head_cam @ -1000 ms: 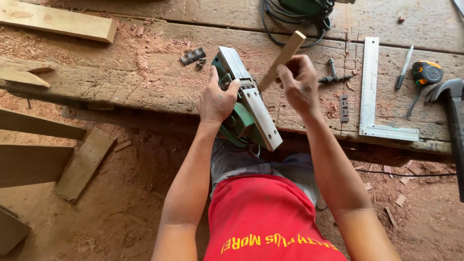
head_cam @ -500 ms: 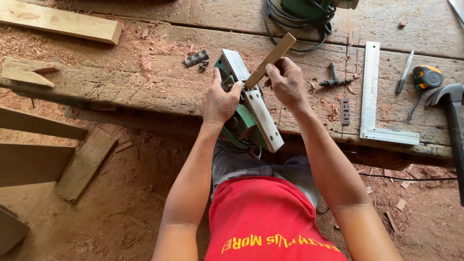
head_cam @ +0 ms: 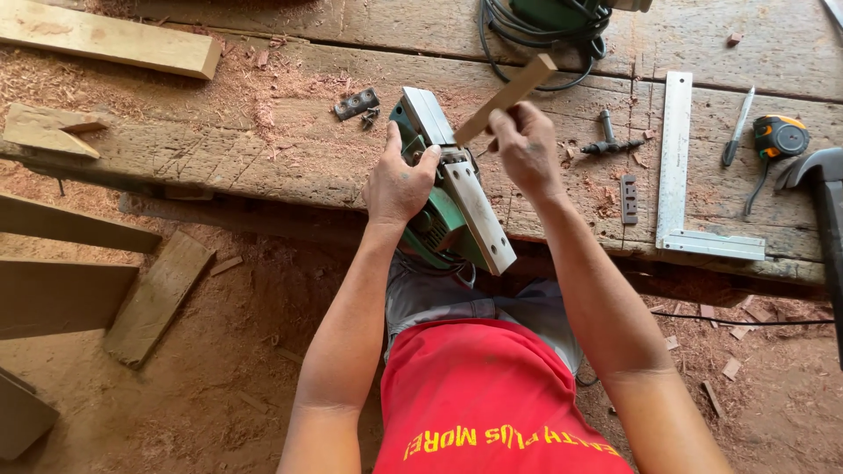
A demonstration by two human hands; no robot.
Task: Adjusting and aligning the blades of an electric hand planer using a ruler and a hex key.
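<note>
A green electric planer lies upside down at the near edge of the wooden workbench, its metal sole facing up. My left hand grips its body from the left side. My right hand holds a thin wooden strip that slants up to the right, its lower end resting over the planer's sole near the blade slot.
On the bench to the right lie a metal square, a small metal plate, a T-shaped key, a pen, a tape measure and a hammer. A black cable coil sits behind. Wood offcuts lie on the sawdust floor.
My right hand has shifted the wooden strip left and down, bringing its lower end onto the planer's sole. My left hand has stayed on the planer body.
</note>
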